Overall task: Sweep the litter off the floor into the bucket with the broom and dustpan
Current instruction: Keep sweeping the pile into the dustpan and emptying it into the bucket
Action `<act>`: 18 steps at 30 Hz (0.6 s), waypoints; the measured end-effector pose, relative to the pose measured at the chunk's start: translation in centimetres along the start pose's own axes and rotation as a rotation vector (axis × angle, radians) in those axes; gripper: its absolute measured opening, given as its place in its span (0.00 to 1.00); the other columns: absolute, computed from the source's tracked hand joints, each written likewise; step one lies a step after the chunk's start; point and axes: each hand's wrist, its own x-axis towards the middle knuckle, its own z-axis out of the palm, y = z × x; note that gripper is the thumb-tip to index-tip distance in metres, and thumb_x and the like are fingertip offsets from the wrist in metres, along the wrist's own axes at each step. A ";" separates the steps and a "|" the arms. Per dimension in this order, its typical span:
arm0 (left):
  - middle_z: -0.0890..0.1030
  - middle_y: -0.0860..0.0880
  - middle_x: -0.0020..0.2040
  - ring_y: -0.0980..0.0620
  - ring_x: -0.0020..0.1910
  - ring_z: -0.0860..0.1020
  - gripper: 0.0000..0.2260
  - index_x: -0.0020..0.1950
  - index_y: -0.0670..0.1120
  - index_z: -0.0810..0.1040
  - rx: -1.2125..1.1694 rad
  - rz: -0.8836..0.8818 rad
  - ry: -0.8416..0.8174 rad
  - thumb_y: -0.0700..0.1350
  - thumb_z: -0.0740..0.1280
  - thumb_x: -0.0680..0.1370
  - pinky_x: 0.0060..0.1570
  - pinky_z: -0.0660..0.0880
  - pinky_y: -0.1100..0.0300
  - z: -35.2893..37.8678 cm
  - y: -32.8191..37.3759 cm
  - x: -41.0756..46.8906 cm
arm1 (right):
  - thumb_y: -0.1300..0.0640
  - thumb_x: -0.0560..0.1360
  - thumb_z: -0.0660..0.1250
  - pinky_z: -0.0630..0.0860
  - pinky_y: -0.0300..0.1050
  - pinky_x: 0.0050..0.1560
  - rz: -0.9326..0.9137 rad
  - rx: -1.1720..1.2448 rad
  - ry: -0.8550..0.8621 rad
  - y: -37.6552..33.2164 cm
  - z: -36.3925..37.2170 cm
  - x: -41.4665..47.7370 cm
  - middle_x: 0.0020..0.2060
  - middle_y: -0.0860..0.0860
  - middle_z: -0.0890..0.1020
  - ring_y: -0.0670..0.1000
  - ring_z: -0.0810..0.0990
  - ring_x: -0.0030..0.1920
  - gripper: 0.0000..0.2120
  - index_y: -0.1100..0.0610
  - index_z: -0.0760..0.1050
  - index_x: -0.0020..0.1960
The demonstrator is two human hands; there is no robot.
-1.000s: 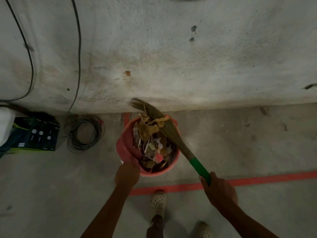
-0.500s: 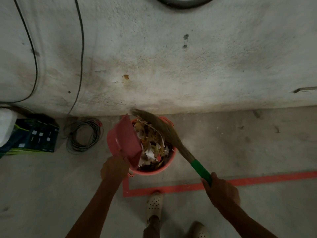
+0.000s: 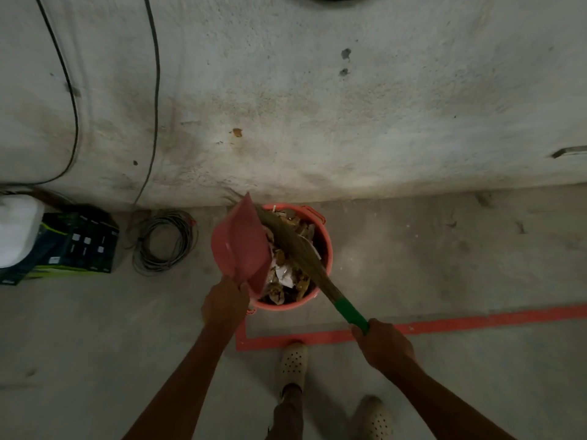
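A red bucket stands on the floor by the wall, full of litter: paper scraps and dry leaves. My left hand grips the handle of a pink dustpan, which is tipped up steeply over the bucket's left rim. My right hand holds the green handle of a grass broom. The broom's bristles lie across the bucket's mouth, up to the dustpan's far edge.
A stained concrete wall rises just behind the bucket. A coil of cable and a dark box lie to the left, beside a white container. Red tape runs across the floor. My feet are below.
The dustpan has risen from lying flat over the bucket to a steep tilt at its left rim, and litter has dropped in. The broom's bristles stay across the bucket's mouth.
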 end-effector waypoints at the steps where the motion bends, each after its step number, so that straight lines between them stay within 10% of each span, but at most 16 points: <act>1: 0.80 0.36 0.57 0.36 0.58 0.78 0.17 0.60 0.36 0.74 -0.021 0.001 -0.007 0.51 0.62 0.84 0.52 0.72 0.50 0.4 -0.2 -0.1 | 0.34 0.81 0.56 0.80 0.43 0.40 0.005 0.040 -0.002 -0.3 0.4 -0.2 0.38 0.46 0.79 0.44 0.79 0.36 0.21 0.51 0.75 0.51; 18: 0.74 0.44 0.39 0.42 0.41 0.75 0.14 0.46 0.39 0.73 -0.492 0.081 0.153 0.49 0.64 0.83 0.41 0.66 0.52 4.4 -0.4 -11.8 | 0.33 0.80 0.56 0.70 0.41 0.33 0.085 0.336 0.153 10.0 0.0 -9.4 0.35 0.47 0.78 0.46 0.77 0.34 0.20 0.49 0.73 0.45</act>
